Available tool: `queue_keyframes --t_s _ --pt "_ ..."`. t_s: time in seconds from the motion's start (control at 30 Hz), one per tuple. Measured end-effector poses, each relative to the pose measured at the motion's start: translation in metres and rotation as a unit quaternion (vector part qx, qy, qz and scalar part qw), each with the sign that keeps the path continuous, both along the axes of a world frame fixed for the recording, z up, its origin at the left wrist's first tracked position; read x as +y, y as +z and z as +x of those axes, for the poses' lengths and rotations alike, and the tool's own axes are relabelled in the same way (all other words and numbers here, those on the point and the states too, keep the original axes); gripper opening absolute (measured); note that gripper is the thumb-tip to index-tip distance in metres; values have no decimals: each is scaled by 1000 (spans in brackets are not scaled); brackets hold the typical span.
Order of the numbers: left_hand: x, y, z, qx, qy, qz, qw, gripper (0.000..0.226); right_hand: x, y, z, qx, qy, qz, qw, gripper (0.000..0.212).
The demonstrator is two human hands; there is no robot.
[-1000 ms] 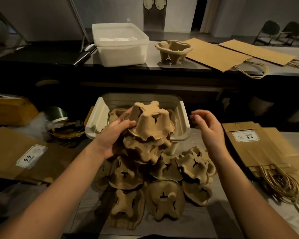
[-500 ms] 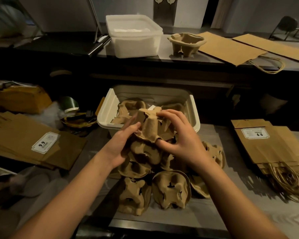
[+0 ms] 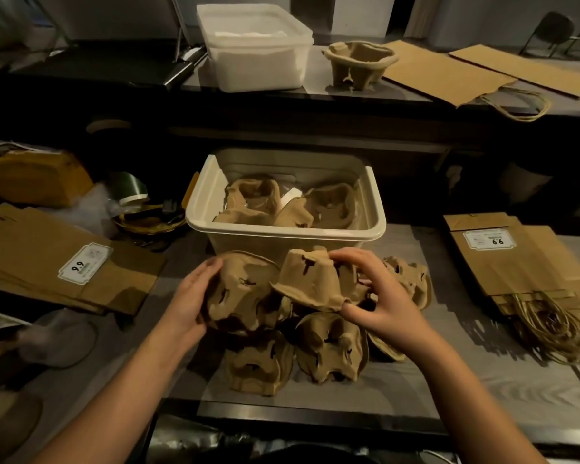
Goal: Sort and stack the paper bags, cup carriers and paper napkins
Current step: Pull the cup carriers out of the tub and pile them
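Your right hand (image 3: 379, 296) pinches a tilted cup carrier (image 3: 307, 279). Its fingers (image 3: 345, 257) curl over the cup bottoms and the thumb sits under the flared rim. Your left hand (image 3: 193, 298) grips an upturned cup carrier (image 3: 243, 289) from its 9 o'clock side, palm against the wall and thumb on top. Both carriers sit cups-up over the loose pile of carriers (image 3: 329, 349) on the grey table (image 3: 482, 373), just at 6 o'clock of the cream bin (image 3: 282, 231), which holds more carriers.

The coming move turns on this: the tilted cup carrier lies at 3 o'clock of the upturned one, and their rims look to be touching or overlapping. Its rim slopes down toward 4 o'clock, so the two are not yet parallel. To nest them, I judge you must level the right one and carry it toward 9 o'clock, over the left. The right hand is the one placed to do that, while the left steadies the base.

Half a second ago both hands met on a single carrier atop a raised stack. Now they sit lower and apart, each with its own piece. A second ago the right hand hung free, holding nothing.

Paper bags (image 3: 516, 262) lie flat at 3 o'clock.
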State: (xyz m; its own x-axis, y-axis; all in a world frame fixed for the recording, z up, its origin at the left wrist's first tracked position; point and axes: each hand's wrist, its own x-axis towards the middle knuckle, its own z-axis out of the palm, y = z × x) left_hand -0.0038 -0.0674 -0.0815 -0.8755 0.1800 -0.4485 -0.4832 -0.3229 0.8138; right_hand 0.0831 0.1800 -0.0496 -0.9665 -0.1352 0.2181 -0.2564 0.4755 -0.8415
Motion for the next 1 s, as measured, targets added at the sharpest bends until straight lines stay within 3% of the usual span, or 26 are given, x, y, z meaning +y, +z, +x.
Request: queue_keyframes --t_s 0.1,0.27,0.43,0.63,0.73,0.9,1.0 --pt "-3 -5 -5 -27 62 -31 997 24 1 -7 2 9 -10 42 999 53" --pt "-2 -21 -17 -84 111 -71 988 30 -7 -32 -2 82 -62 248 963 48" --pt "9 -24 -24 -139 157 -83 974 32 -18 -47 -9 107 -86 291 947 39" --pt "22 -28 -26 -43 175 -232 956 28 -14 -51 -14 49 -75 408 909 49" --pt "21 -35 -25 -16 175 -263 949 32 -12 -46 -15 61 -90 405 908 46" --pt "22 -37 -24 15 169 -281 944 27 -17 -36 -18 115 -94 308 940 27" --pt "20 -37 -25 96 183 -297 932 15 -21 -25 -25 170 -112 243 949 22"
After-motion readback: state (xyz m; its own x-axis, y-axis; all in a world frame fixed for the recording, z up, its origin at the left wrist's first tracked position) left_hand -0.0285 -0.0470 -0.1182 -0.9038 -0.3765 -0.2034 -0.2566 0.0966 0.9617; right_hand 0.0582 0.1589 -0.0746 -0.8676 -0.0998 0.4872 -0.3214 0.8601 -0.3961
